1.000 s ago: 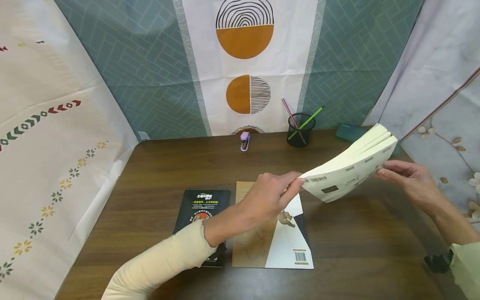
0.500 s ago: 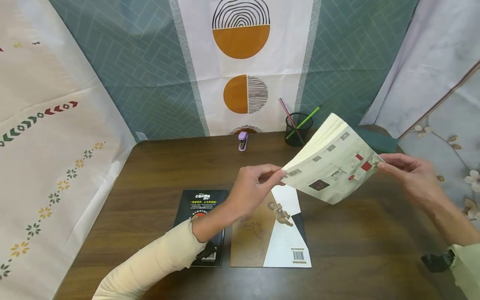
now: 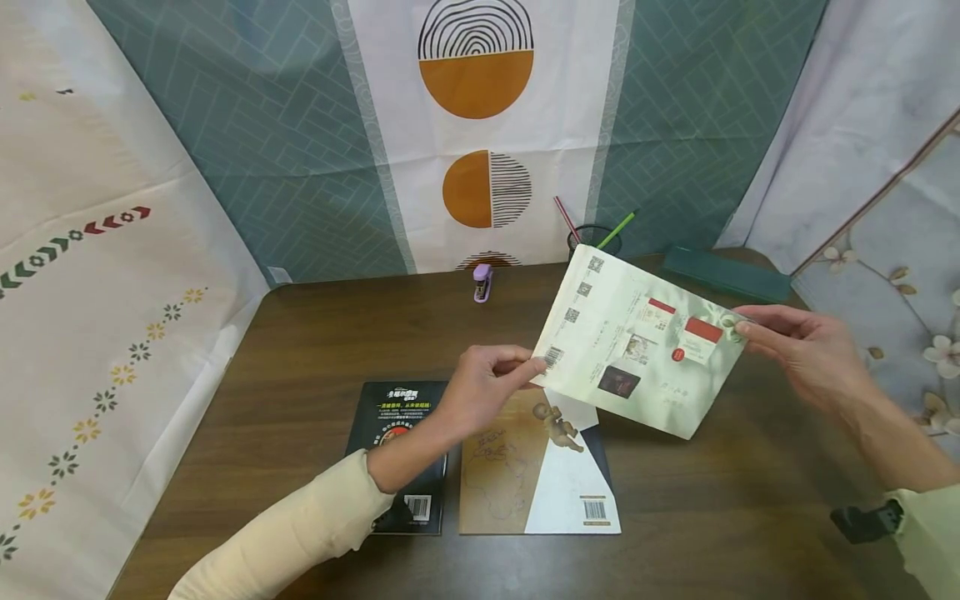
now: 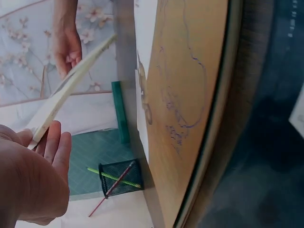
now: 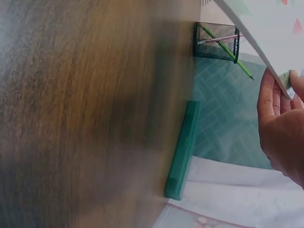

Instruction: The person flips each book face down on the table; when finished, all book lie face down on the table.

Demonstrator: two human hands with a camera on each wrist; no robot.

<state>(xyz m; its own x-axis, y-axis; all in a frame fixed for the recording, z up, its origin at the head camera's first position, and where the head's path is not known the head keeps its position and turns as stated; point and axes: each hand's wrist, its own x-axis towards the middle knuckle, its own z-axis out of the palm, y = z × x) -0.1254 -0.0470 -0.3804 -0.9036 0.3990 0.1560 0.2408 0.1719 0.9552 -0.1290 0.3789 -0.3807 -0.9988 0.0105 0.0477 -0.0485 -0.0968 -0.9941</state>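
Note:
Both hands hold a pale green softcover book (image 3: 637,342) in the air, its back cover with barcode and small pictures facing up toward the head camera. At the book's left corner, my left hand (image 3: 487,387) pinches the edge between thumb and fingers. My right hand (image 3: 806,354) pinches the opposite, right corner. In the left wrist view the book (image 4: 71,88) appears edge-on, its pages together. Below it on the table lies a brown and white book (image 3: 502,475), partly covered by the held one. A black book (image 3: 405,408) lies left of that, partly behind the left forearm.
A purple stapler (image 3: 482,283) stands at the back of the wooden table (image 3: 322,333). Behind the held book is a black mesh pen cup (image 5: 216,42) with two pencils. A long green box (image 3: 723,273) lies at the back right, near the curtain.
The held book has tilted so its back cover turns up toward the head camera, and it has moved left. Its fanned pages are now closed. Both hands have shifted left with it.

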